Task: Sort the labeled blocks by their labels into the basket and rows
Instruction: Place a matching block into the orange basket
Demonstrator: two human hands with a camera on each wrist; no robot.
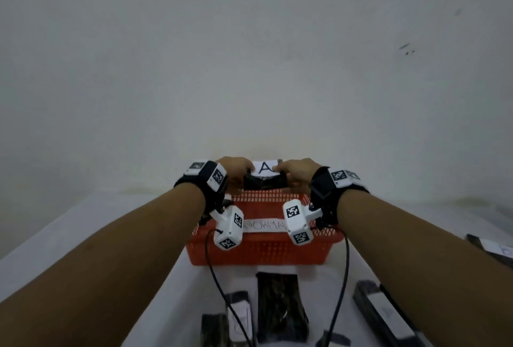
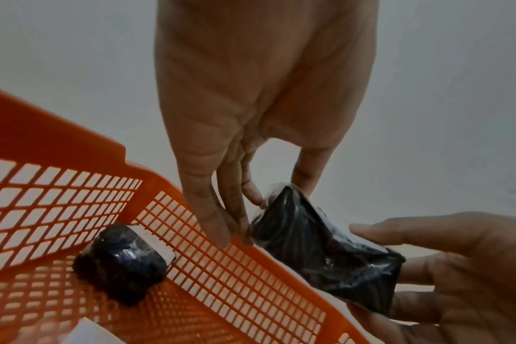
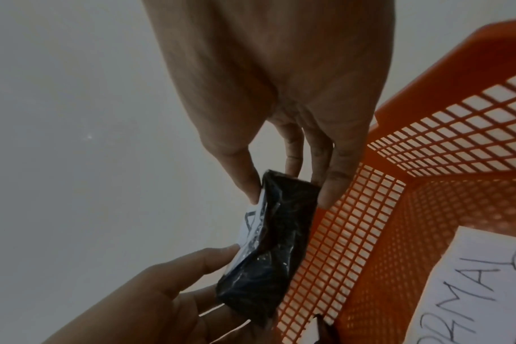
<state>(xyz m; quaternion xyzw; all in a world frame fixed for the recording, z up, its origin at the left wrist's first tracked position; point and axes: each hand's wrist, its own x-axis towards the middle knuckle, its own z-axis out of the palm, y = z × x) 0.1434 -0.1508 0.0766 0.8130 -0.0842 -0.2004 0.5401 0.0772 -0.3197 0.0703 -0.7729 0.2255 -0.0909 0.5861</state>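
Against a bare white wall, on the white table [image 1: 83, 235], the black-wrapped block labelled A [image 1: 265, 180] hangs just beyond the orange basket's [image 1: 263, 252] far rim, pinched endwise by left hand [image 1: 234, 173] and right hand [image 1: 298, 173]. The slick, crumpled wrap could slip, likely dropping it wrongly into the basket.

We see an orange basket [image 1: 263, 249] with a lattice of small square openings in its walls and floor; inside it lies a white paper sign [image 3: 472, 291] hand-lettered in black. The held block [image 2: 324, 253] is wrapped in glossy black film and bears a white label [image 1: 265, 167] with a black letter A. A second black-wrapped block [image 2: 124, 263] in the basket shows a white label edge. The wrist cameras [image 1: 229, 228] are white with black-and-white square markers, on black straps [image 1: 206, 180]. We note a white table [image 1: 172, 291] and pale grey wall [image 1: 249, 55].
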